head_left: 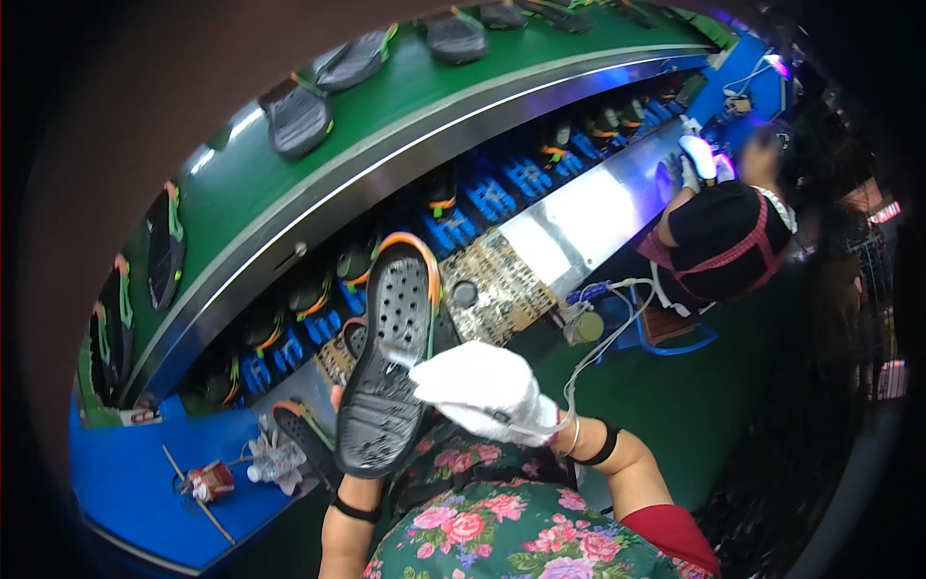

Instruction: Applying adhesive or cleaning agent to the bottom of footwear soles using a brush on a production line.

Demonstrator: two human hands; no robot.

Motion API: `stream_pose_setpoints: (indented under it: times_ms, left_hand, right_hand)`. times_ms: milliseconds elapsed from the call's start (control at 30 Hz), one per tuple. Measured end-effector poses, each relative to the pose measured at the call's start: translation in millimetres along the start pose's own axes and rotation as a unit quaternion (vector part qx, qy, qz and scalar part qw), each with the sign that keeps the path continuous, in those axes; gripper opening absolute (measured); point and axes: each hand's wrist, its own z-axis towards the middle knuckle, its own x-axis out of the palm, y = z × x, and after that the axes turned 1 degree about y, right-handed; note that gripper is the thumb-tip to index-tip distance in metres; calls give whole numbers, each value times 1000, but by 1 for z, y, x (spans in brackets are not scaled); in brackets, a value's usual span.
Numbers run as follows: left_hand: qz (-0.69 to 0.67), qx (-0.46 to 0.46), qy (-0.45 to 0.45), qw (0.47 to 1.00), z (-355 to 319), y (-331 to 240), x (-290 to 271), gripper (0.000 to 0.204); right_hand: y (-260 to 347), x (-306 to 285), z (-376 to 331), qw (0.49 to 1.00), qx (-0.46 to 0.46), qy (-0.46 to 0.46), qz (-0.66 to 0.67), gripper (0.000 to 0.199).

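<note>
A black shoe sole [384, 352] with round holes in its front half and an orange and green rim is held up before me, toe pointing away. Its heel half looks glossy, perhaps wet. My left hand [337, 397] grips it from behind and beneath; only a bit of its fingers shows at the left edge. Over the middle of the sole is my right hand [482, 391], in a white glove with the fingers drawn together. A pale tip shows at its fingertips against the sole, too blurred to name. Another similar sole [306, 429] lies left of my left hand.
A green conveyor belt [241, 188] with several dark soles curves along the far side. Below it is a rack with blue holders [492, 198]. A stained work board [502, 289] bears a small round dish. Bottles [275, 463] stand on a blue table [125, 482]. A co-worker [719, 232] works at right.
</note>
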Motion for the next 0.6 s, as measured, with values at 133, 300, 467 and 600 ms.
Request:
stream_pose_setpoints:
  times_ms: [133, 300, 467, 600]
  left_hand:
    - [-227, -128, 210, 942, 7, 16, -29, 96]
    - [-44, -15, 133, 990, 39, 38, -13, 101]
    - [147, -24, 4, 989, 23, 43, -22, 104]
    - [195, -40, 10, 980, 17, 39, -34, 94]
  right_hand:
    - [1, -12, 18, 999, -20, 7, -32, 33]
    - [-4, -15, 36, 994, -48, 12, -93, 32]
    - [-4, -8, 49, 992, -45, 18, -114, 35]
    - [5, 5, 42, 988, -65, 48, -130, 35]
